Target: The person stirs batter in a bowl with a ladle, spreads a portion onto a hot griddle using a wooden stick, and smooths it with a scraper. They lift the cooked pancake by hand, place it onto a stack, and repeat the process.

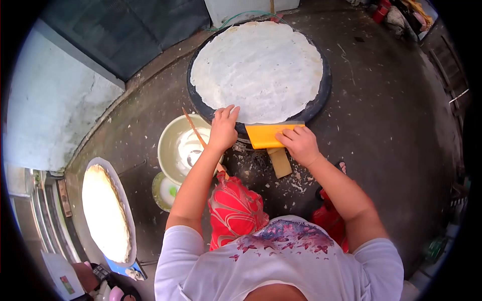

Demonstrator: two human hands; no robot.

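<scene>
A large, thin white pancake [256,70] lies spread over a round black griddle [325,88]. My right hand [300,144] is shut on a yellow scraper [263,136], whose pale straight edge lies along the near rim of the griddle. Beside it, my left hand [224,128] rests at the pancake's near left edge, with the fingers pointing forward and the thumb apart from them. No object shows in that hand.
Left of the griddle stands a pale bucket [165,145] with white batter and a wooden stick [193,126] across it. A smaller bowl [161,193] sits below. Further left is a stack of pale pancakes [105,213]. A brown block [280,163] lies under the griddle's near edge.
</scene>
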